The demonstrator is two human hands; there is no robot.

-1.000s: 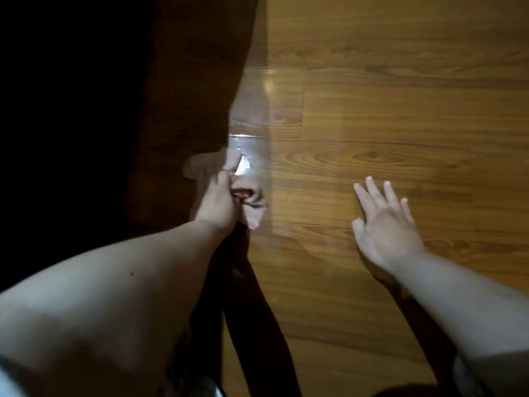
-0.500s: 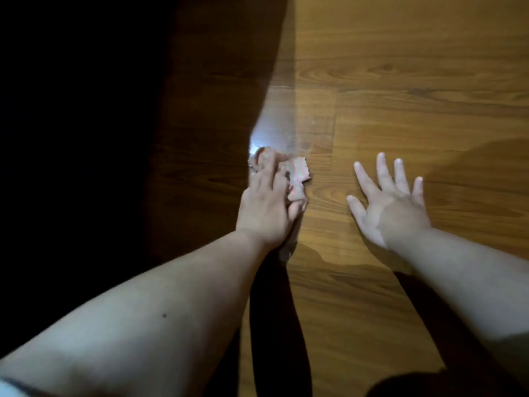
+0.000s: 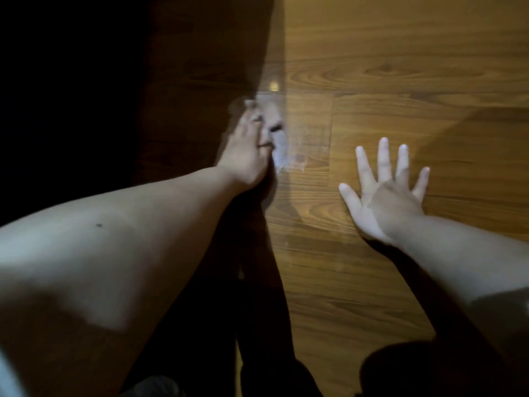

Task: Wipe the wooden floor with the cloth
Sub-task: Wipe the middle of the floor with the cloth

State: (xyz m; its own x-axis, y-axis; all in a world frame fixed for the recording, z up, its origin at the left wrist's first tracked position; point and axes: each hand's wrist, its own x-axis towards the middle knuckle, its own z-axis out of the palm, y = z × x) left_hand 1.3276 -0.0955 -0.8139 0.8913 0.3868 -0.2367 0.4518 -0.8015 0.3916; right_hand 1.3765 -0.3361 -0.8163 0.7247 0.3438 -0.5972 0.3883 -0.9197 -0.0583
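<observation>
Lying at the edge of a deep shadow, the cloth [image 3: 280,146] is seen bunched on the wooden floor [image 3: 400,61], just toward 11 o'clock from the middle of the view. It is gripped by the left hand [image 3: 246,156], which is blurred, with its fingers curled over it. At 3 o'clock from the cloth, well apart, the right hand [image 3: 386,196] is laid flat, fingers spread wide, nothing held. A pale glossy patch [image 3: 310,133] is seen between them. Lit boards are open from 12 to 3 o'clock; from 8 to 11 o'clock everything is lost in darkness.

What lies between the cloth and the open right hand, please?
In the head view, only bare wooden floor separates the cloth from the right hand, with a glossy streaked patch beside the cloth.
</observation>
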